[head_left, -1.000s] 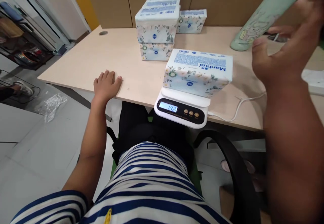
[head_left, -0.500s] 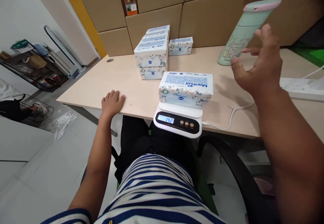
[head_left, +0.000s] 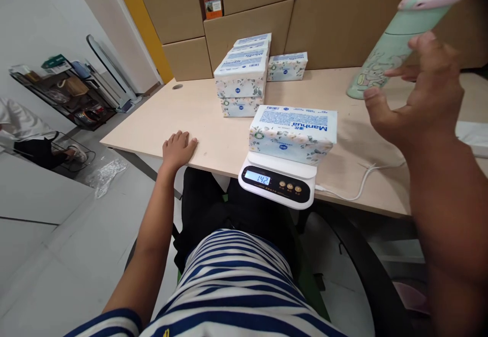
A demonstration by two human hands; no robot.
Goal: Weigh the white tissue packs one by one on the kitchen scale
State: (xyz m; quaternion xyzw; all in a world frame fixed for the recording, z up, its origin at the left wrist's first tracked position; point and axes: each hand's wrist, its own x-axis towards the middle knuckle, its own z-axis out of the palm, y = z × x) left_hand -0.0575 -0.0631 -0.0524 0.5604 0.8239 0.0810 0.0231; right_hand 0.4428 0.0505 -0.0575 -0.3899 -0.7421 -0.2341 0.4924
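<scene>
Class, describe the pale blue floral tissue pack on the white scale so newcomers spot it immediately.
On the pale wood-toned desk, a white digital scale overhangs the front edge. On it rests one pale blue, floral, block-shaped tissue pack, while the lookalike packs stand farther back.

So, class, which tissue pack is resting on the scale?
The front tissue pack, on the white scale; the stacked packs and lone pack stand farther back.
</scene>
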